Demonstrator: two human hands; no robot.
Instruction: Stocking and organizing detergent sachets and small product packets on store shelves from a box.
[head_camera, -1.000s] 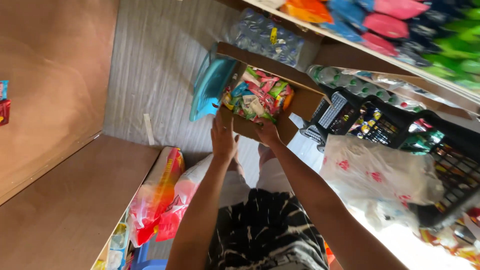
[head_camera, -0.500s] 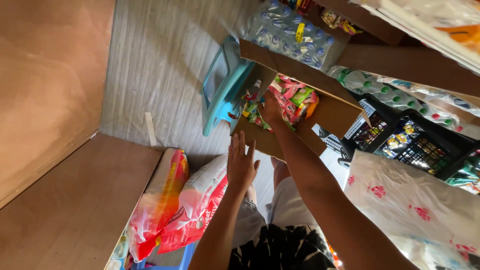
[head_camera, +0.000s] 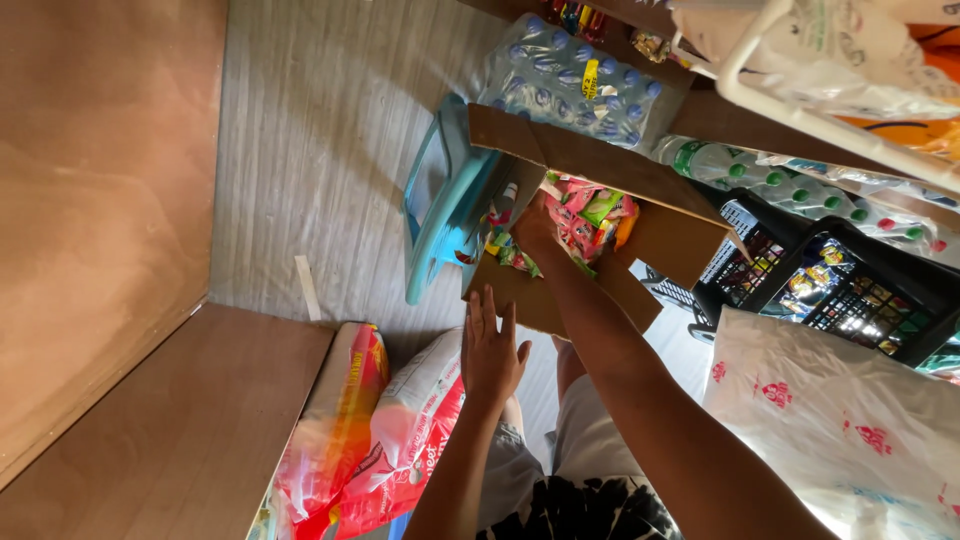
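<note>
An open cardboard box (head_camera: 590, 165) full of small colourful snack packets (head_camera: 590, 215) rests on a light blue plastic stool (head_camera: 440, 205). My right hand (head_camera: 535, 225) reaches into the box and its fingers are among the packets; whether it grips one is hidden. My left hand (head_camera: 490, 350) hovers flat with fingers spread, just short of the box's near flap (head_camera: 520, 290), holding nothing.
A shrink-wrapped pack of water bottles (head_camera: 575, 85) lies beyond the box. Black crates of goods (head_camera: 840, 290) and green-capped bottles (head_camera: 800, 185) stand at right, with a white printed sack (head_camera: 840, 420). Red and white sacks (head_camera: 400, 430) lie beside a brown wooden counter (head_camera: 150, 440).
My left hand came off the box and drew back toward me, fingers spread. My right hand pushed deeper into the packets. The view tilted and the box shifted in it.
</note>
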